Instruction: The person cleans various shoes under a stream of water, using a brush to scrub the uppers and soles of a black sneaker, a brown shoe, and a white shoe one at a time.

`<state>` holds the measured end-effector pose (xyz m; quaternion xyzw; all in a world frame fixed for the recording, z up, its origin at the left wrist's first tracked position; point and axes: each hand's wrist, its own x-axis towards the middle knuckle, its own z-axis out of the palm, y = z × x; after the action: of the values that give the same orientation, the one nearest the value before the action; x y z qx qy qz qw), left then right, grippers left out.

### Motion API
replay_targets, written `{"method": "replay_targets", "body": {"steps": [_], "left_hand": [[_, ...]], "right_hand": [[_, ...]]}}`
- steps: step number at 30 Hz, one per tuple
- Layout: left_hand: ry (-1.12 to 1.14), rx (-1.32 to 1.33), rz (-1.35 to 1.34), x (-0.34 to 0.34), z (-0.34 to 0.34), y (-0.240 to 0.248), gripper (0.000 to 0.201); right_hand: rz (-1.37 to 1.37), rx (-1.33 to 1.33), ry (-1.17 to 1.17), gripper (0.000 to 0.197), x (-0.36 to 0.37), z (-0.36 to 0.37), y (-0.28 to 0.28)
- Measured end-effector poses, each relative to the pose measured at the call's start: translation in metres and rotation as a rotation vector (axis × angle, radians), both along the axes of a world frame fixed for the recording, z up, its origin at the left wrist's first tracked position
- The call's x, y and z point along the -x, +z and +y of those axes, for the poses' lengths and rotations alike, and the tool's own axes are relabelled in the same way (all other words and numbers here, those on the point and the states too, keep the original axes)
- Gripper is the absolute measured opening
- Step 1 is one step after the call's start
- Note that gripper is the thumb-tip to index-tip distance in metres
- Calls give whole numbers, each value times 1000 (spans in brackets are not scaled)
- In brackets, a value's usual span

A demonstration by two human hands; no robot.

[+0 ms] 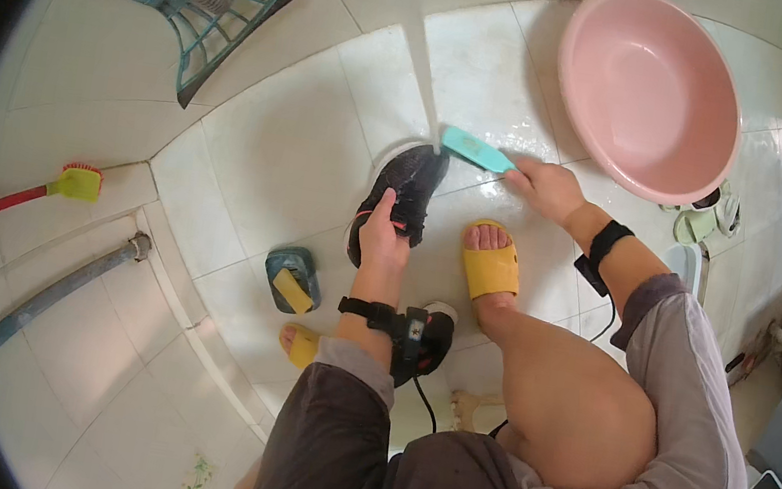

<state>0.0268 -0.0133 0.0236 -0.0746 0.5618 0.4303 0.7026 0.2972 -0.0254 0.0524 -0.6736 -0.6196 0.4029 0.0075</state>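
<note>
My left hand (383, 233) grips a black sneaker (406, 191) by its opening and holds it on the wet white tiled floor. A stream of water (423, 67) falls onto the sneaker's toe. My right hand (546, 187) holds a teal scrubbing brush (476, 150) at the toe of the sneaker, under the water. Both wrists wear black straps. My feet are in yellow slippers (491, 268), one on each side of a second black shoe (427, 343) that lies partly hidden behind my left forearm.
A pink plastic basin (648, 93) stands at the upper right. A teal dish with a yellow soap bar (292, 282) lies left of the sneaker. A teal broom head (223, 27), a yellow-headed brush with red handle (71, 185) and a grey pipe (50, 295) lie to the left.
</note>
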Motion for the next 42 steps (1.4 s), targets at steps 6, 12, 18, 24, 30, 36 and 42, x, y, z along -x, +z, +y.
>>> {"method": "replay_targets", "body": {"steps": [6, 12, 18, 24, 30, 36, 42], "left_hand": [[-35, -11, -66, 5, -3, -2, 32], [-88, -83, -96, 5, -8, -10, 33], [-30, -32, -90, 0, 6, 5, 32], [122, 5, -181, -22, 15, -15, 34], [-44, -30, -254, -25, 10, -11, 29], [70, 3, -165, -46, 26, 16, 44], [172, -89, -200, -39, 29, 3, 47]], "right_hand": [[117, -74, -73, 42, 27, 13, -13], [70, 5, -118, 43, 18, -3, 1], [-44, -55, -125, 45, 11, -13, 0], [109, -51, 40, 37, 56, -26, -6], [-32, 81, 10, 38, 25, 14, 4], [136, 20, 137, 37, 45, -19, 0], [83, 51, 36, 36, 36, -3, 29]]}}
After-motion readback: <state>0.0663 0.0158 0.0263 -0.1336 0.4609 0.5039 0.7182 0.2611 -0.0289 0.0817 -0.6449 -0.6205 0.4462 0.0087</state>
